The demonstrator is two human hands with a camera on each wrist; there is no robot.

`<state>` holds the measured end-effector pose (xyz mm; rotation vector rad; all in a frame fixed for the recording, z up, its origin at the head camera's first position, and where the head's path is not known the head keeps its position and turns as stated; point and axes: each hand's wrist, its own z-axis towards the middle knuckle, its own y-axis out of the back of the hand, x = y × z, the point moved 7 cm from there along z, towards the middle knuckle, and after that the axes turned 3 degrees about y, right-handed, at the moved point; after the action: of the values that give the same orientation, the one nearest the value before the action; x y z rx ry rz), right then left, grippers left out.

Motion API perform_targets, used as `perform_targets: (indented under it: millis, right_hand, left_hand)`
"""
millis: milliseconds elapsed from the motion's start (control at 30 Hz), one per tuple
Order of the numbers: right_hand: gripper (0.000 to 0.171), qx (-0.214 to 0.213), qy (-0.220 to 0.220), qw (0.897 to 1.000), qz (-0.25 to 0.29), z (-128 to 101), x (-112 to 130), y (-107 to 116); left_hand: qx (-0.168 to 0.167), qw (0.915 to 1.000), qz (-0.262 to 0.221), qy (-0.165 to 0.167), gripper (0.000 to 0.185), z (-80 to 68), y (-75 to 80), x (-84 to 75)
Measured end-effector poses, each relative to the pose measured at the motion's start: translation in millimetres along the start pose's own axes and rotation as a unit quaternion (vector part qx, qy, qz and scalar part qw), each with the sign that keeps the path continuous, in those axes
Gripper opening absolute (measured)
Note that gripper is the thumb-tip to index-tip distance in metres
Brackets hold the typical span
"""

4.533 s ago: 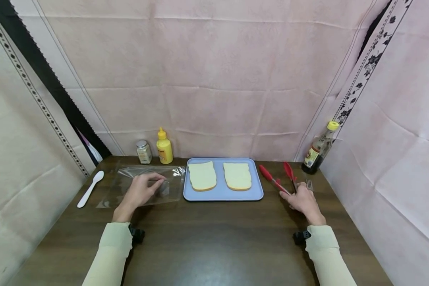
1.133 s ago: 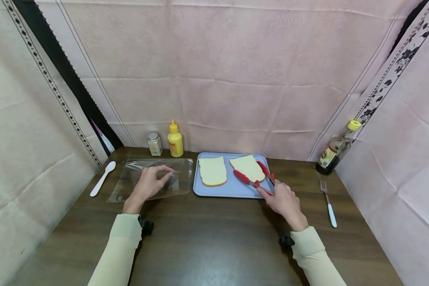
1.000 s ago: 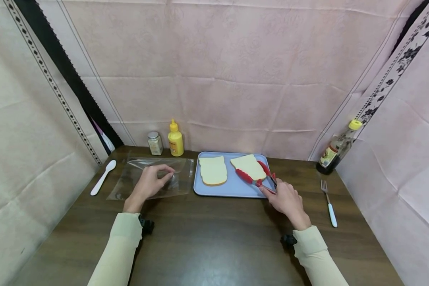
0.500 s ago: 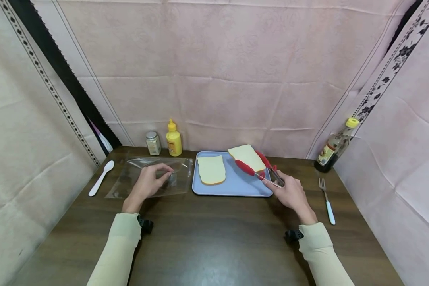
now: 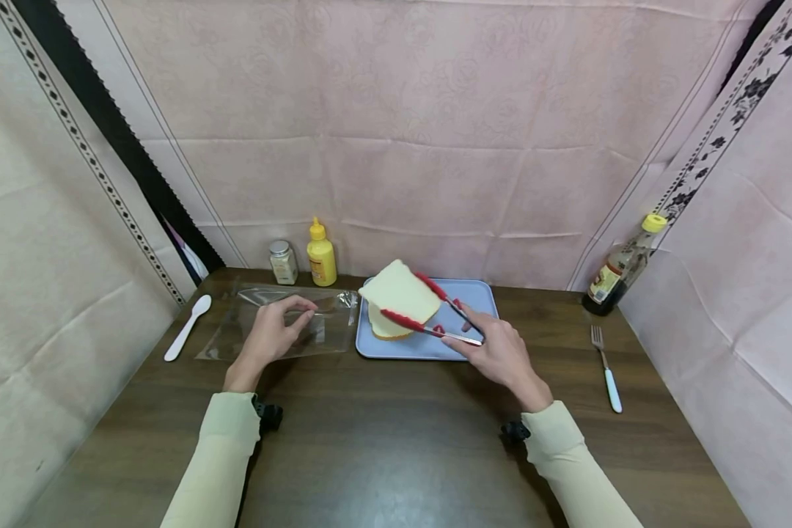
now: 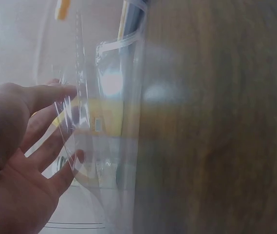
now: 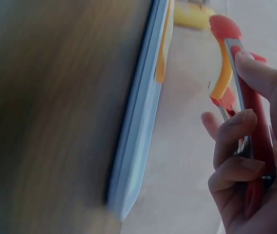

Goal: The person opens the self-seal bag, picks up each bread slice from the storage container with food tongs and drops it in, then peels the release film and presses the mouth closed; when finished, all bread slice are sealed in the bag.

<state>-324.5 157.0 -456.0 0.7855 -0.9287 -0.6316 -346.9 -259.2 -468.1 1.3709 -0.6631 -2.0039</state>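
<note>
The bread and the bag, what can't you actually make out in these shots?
- Second slice on the tray: head view, mostly hidden under the lifted bread slice held in the tongs.
- Plastic bag opening: head view too small, left wrist view blurred; whether the left hand has it open cannot be told.
- Lifted slice: right wrist view shows only its edge beyond the right hand.
- Labels on the jar and dark bottle: too small.

Pink cloth walls (image 5: 402,110) enclose dark wooden table (image 5: 383,447).
</note>
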Motion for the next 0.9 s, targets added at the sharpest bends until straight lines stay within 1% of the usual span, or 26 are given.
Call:
perform_targets:
  millis: [100, 233, 333, 467, 567, 733, 900]
  right_hand:
    - [0.079, 0.022, 0.023, 0.999, -0.016, 4.0, 16.7, -10.2]
    - [0.078, 0.05, 0.034, 0.997, -0.039, 6.6, 32.9, -19.6]
    - [0.076, 0.058, 0.043, 0.996, -0.056, 7.5, 42.7, -23.7]
    - [0.075, 0.061, 0.06, 0.994, -0.069, 8.8, 54.8, -29.7]
    - [0.073, 0.067, 0.066, 0.993, -0.072, 9.4, 60.9, -33.6]
    - [0.069, 0.082, 0.061, 0.992, -0.078, 11.1, 66.6, -37.0]
    - [0.07, 0.099, 0.062, 0.991, -0.072, 14.4, 69.8, -41.3]
  left_hand:
    - [-0.001, 1.0, -0.002, 0.002, 0.014, 0.1, -0.6, -0.5]
    - [0.002, 1.0, -0.003, 0.004, 0.014, 0.7, -1.3, -1.7]
    - [0.003, 1.0, 0.002, 0.002, 0.014, 0.8, -0.6, -2.0]
    - [-0.008, 0.9999, 0.014, 0.005, 0.012, -0.1, 3.4, -1.2]
    - [-0.014, 0.9998, 0.016, 0.005, 0.011, 0.0, 4.8, -1.0]
    - [-0.012, 0.9999, 0.005, 0.005, 0.014, 1.4, 4.3, -1.5]
    - [-0.013, 0.9998, -0.002, 0.018, 0.013, 0.6, 4.3, -1.4]
